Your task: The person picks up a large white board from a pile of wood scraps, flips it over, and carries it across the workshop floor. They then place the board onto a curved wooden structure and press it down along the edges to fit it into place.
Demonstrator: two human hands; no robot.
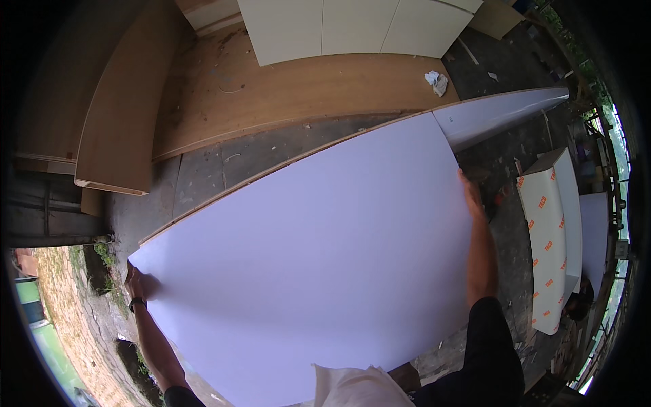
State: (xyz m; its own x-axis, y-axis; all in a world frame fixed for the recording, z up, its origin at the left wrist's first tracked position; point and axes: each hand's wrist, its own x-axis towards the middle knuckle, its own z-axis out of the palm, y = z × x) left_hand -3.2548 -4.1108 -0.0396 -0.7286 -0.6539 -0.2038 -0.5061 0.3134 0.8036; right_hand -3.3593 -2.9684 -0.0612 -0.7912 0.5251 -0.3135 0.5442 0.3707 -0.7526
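A large smooth white panel point(312, 237) stretches across the middle, its far edge showing a thin brown core. At its left corner my left hand point(135, 281), with a dark band on the wrist, grips the edge; the fingers are partly hidden. My right hand point(470, 190) holds the right edge, farther from me, and its fingertips go out of sight around that edge. Beyond the right hand, a narrower white board point(502, 117) meets the panel's far right corner along a seam. Whether the two are joined cannot be made out.
Past the panel lies a brown wooden board point(298, 95) with crumpled white paper point(436, 83) on it. White cabinet fronts point(352, 27) are at the back, and a brown wooden piece point(119, 129) stands left. A white box-like piece with orange print point(546, 237) is at right.
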